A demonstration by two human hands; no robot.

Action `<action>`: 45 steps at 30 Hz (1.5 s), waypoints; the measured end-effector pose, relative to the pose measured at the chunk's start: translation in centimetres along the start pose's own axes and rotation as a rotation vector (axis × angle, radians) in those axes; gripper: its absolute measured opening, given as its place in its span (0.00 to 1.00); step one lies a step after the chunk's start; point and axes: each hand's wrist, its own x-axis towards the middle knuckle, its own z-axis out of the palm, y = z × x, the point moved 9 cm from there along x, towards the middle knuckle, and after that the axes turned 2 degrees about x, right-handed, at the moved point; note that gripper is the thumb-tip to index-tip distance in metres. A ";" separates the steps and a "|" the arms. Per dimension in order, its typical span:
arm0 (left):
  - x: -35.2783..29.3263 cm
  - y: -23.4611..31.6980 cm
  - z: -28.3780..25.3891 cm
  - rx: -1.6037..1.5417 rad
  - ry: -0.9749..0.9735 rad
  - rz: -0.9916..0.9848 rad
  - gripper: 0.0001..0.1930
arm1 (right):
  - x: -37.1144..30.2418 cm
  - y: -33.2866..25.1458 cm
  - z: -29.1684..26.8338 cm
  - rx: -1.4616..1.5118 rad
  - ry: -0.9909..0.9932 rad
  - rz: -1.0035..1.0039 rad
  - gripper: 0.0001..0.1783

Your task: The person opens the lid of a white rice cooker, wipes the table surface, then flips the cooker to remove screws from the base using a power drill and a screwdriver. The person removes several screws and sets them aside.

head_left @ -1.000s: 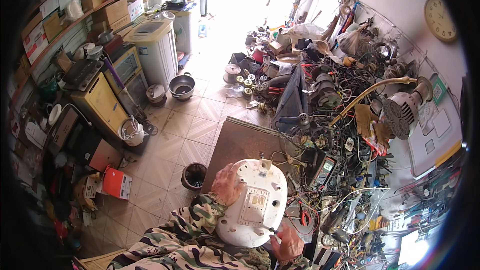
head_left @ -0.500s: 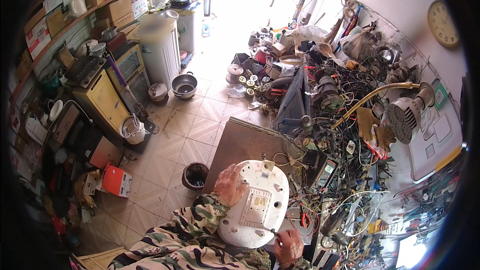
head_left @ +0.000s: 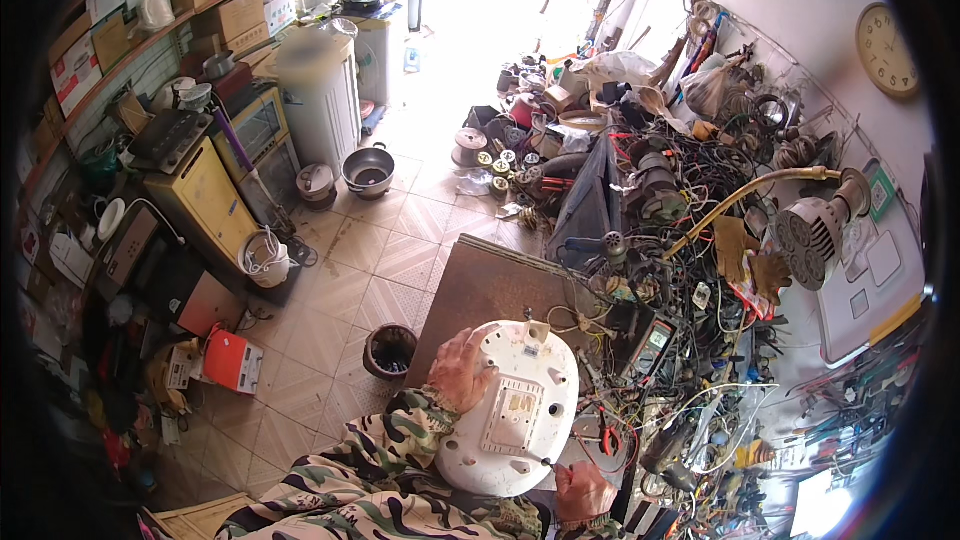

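Note:
A white oval appliance (head_left: 515, 395), shaped like a rice cooker, rests bottom-up at the near part of the brown workbench (head_left: 480, 285). Its underside shows a slotted centre panel, small feet and screw holes. My left hand (head_left: 460, 372) grips its upper left side, thumb over the rim. By the lower right edge, my right hand (head_left: 585, 493) is closed around a thin dark tool (head_left: 549, 463), seemingly a screwdriver; its tip reaches the rim and the fist hides the handle. Red-handled pliers (head_left: 608, 437) lie just beyond the right hand.
Tangled wires and parts (head_left: 690, 210) heap along the right, with a multimeter (head_left: 654, 344) among them. A lamp (head_left: 808, 235) on a bent yellow arm overhangs the heap. Left of the bench, a dark pot (head_left: 390, 351) stands on the tiled floor (head_left: 310, 340).
My right hand has shifted slightly to the right and turned a little, its tool still at the rim. The left hand and the appliance have stayed put.

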 end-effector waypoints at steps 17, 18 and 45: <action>0.5 0.4 0.3 0.051 0.018 0.128 0.38 | -0.4 -1.2 -1.6 0.123 0.152 -0.068 0.15; 0.6 -0.2 0.5 0.033 0.016 0.120 0.38 | -0.4 -1.5 -1.8 0.132 0.174 -0.122 0.13; 0.5 -0.4 0.9 0.039 -0.019 0.083 0.35 | -0.5 0.0 -1.2 0.301 0.147 -0.014 0.20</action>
